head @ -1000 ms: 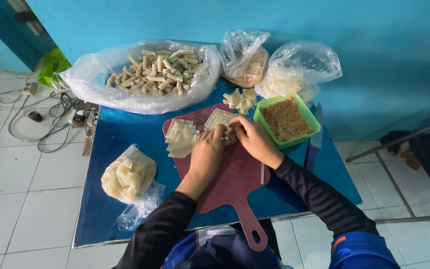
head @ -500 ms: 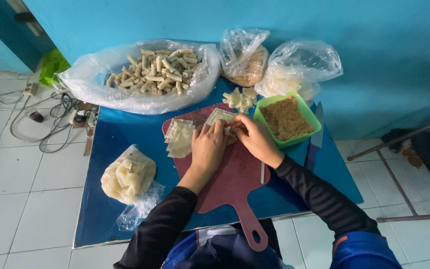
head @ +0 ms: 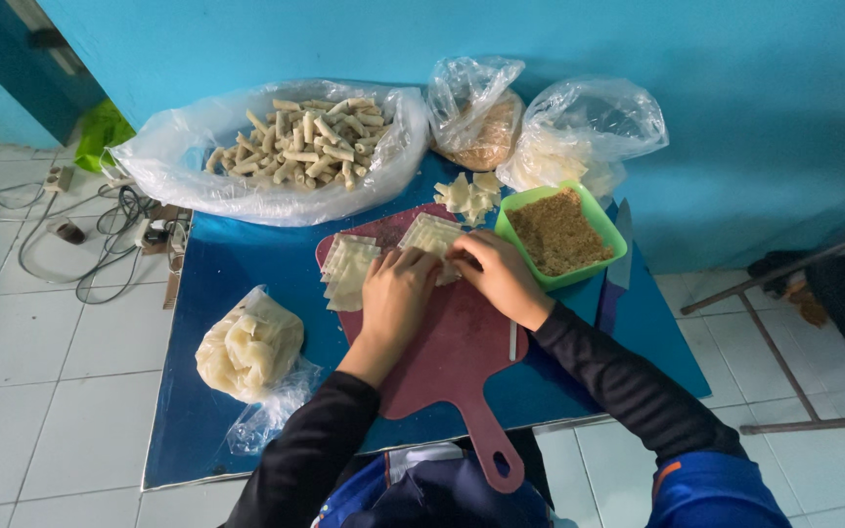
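On one red board, two hands press two wrapper stacks.

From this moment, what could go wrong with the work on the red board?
The green tub of crumbs sits close beside the right hand; a careless elbow or wrist might tip it. The thin wrapper sheets lie stacked near the left hand and might stick together or tear. The red cutting board has its handle past the table edge, so the body might knock it.

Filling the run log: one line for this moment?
left hand on wrapper | right hand on wrapper | red cutting board | green tub beside right hand
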